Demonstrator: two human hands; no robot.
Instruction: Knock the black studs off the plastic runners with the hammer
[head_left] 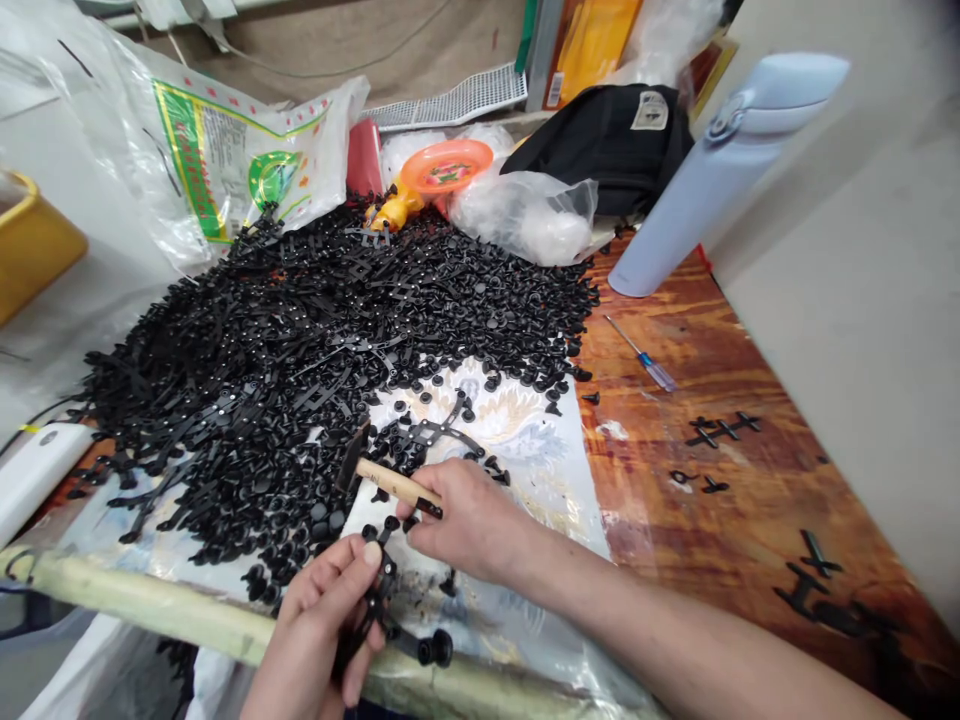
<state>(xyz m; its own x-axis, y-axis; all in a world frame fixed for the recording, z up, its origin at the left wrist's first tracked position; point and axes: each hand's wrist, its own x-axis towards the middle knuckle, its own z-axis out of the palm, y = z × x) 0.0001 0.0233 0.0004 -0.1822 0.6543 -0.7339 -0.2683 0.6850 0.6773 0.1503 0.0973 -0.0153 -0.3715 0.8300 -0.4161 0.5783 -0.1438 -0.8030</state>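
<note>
- The handle of the small hammer [394,483] is showing pale, smooth, lightly polished wood, and the hammer's head [352,458] is looking like dark, dull metal.
- The heap of black plastic fasteners [300,370] is showing a soft sheen, with tiny metal studs glinting along its strips.
- The screwdriver [641,352] is showing a thin metal shaft and a glossy, translucent blue plastic handle.
- The tabletop [720,520] is shining with a glossy orange-brown wood-grain finish.
- The pale blue flask [720,170] is showing a smooth, satiny surface.
- The black cloth bag [600,150] is looking matt.
</note>
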